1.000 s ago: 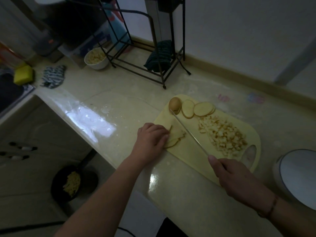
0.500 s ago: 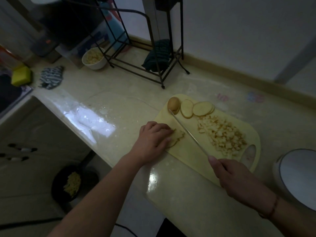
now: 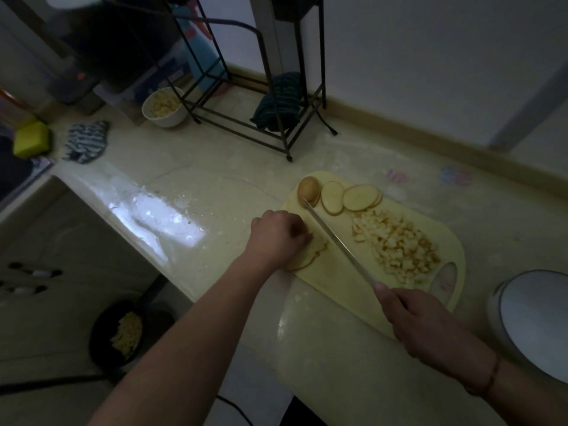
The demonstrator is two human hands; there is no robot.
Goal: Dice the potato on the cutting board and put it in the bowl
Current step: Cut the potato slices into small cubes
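A pale yellow cutting board (image 3: 341, 281) lies on the counter. On its near left edge my left hand (image 3: 276, 238) presses curled fingers on stacked potato slices (image 3: 315, 250). My right hand (image 3: 421, 321) grips the handle of a long knife (image 3: 338, 244), whose blade runs diagonally just right of those slices. A potato end piece (image 3: 308, 189) and two round slices (image 3: 353, 197) sit at the board's far edge. A heap of diced potato (image 3: 396, 244) covers the board's right side. A white bowl (image 3: 164, 107) holding diced potato stands far left by the rack.
A black wire rack (image 3: 261, 96) with a dark cloth stands behind the board. A striped cloth (image 3: 87, 141) and yellow sponge (image 3: 30, 139) lie at the far left. A round white appliance (image 3: 534, 321) sits at the right. A dark pan (image 3: 118, 333) with food is below the counter edge.
My left hand has slid slightly over the stacked slices, covering more of them. The knife blade has stayed close beside them, and my right hand has barely moved.
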